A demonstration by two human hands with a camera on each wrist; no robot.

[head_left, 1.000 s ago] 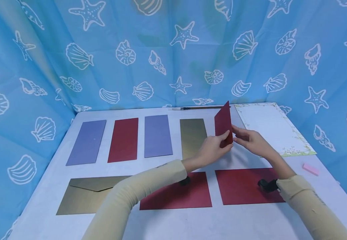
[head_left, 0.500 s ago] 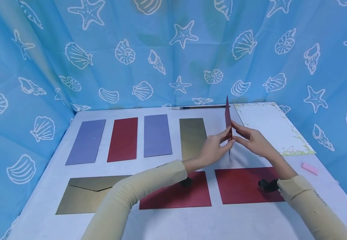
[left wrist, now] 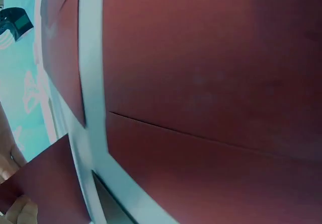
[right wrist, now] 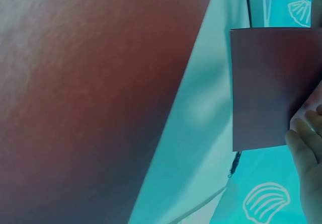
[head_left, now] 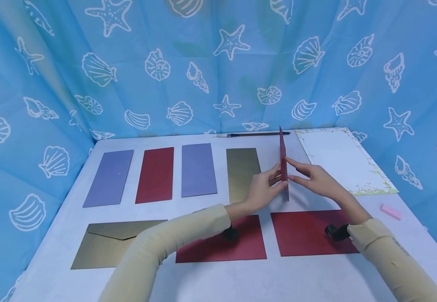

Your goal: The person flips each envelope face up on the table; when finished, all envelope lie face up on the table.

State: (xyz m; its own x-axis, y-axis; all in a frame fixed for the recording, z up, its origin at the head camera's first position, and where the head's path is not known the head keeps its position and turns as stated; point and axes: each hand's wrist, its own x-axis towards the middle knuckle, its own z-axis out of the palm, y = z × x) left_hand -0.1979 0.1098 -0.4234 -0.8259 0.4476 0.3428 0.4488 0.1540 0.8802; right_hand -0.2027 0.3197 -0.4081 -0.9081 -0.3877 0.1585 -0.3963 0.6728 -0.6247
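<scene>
A dark red envelope [head_left: 283, 153] stands upright above the table's right half, almost edge-on in the head view. My left hand [head_left: 261, 188] grips its lower part from the left, thumb at the near edge. On the opposite side, my right hand [head_left: 316, 178] has forefinger and thumb apart, their tips right at the envelope's right face. The right wrist view shows a broad side of this envelope [right wrist: 266, 88], with fingers [right wrist: 302, 143] along a slanted edge at its lower right. In the left wrist view, a thumb or finger lies over a corner of the envelope [left wrist: 50, 189].
Behind lie a purple [head_left: 108, 178], a red [head_left: 155, 175], another purple [head_left: 198, 170] and a gold envelope [head_left: 241, 167]. In front are a gold [head_left: 105, 247] and two red envelopes [head_left: 237, 247] [head_left: 301, 235]. A brush [head_left: 256, 134], bordered paper [head_left: 339, 159] and pink eraser [head_left: 391, 212] lie farther out.
The red envelope has turned from showing its left face to nearly edge-on, then shifted slightly left and down with my left hand. My right hand's fingertips have stayed close to it.
</scene>
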